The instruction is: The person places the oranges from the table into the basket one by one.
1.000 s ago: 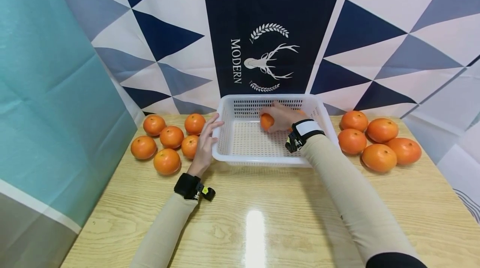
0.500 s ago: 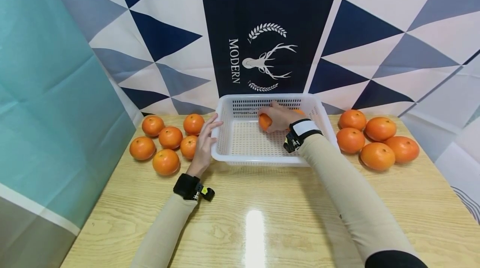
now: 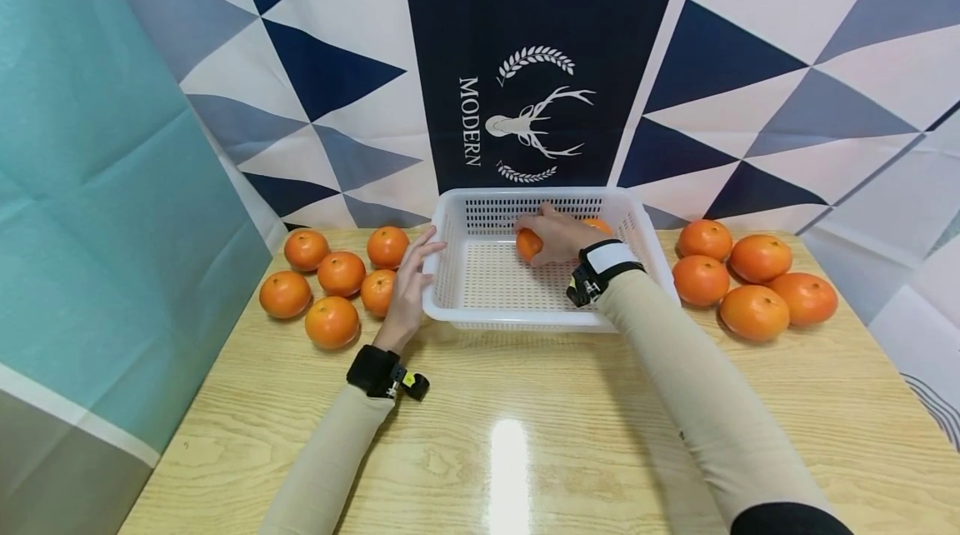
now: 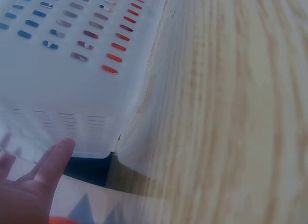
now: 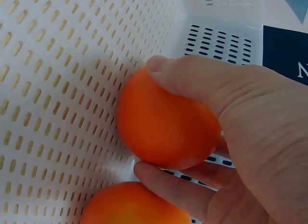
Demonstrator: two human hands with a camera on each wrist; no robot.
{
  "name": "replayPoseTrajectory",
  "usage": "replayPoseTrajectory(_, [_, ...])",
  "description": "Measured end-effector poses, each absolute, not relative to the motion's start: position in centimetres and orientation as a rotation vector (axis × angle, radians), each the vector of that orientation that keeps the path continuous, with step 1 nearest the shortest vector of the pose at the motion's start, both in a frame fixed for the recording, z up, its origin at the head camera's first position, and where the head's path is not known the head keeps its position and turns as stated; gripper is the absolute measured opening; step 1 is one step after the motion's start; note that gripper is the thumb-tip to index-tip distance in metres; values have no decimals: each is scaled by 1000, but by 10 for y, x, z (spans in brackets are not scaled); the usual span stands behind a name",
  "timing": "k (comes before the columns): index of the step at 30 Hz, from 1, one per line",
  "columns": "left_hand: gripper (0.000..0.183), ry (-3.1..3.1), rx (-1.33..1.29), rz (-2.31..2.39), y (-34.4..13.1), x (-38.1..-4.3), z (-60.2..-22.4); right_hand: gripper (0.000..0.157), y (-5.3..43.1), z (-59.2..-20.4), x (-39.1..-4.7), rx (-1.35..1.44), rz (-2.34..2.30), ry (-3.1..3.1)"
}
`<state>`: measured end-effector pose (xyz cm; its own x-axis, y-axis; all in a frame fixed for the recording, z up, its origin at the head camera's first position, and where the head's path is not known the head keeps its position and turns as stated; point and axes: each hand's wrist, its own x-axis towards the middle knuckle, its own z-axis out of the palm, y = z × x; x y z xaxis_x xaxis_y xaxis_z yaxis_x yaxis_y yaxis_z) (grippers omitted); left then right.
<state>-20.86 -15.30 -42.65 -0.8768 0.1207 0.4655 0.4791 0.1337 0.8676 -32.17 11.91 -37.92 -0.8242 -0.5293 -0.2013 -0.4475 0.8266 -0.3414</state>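
Note:
My right hand [image 3: 553,237] reaches into the white slotted plastic basket [image 3: 480,320]. Thumb and fingers grip an orange [image 5: 166,120] low in the basket, near its back wall. A second orange [image 5: 137,204] sits beside it, just past my fingers in the right wrist view; in the head view my hand partly hides it. My left hand [image 3: 408,293] is at the basket's left end, fingers extended, fingertips at the rim. In the left wrist view, the extended fingers [image 4: 53,161] are against or close to the basket's outer wall.
Several oranges [image 3: 341,274] lie on the wooden table [image 3: 450,435] left of the basket, close to my left hand. Another group of oranges [image 3: 753,312] lies on the right. A patterned cloth [image 3: 360,85] hangs directly behind the basket.

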Motion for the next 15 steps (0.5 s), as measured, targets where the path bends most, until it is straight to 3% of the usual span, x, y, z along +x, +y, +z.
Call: replayPoseTrajectory(15, [50, -2140, -580, -1804, -153, -209, -426, 57, 118, -362, -317, -795, -375, 2706])
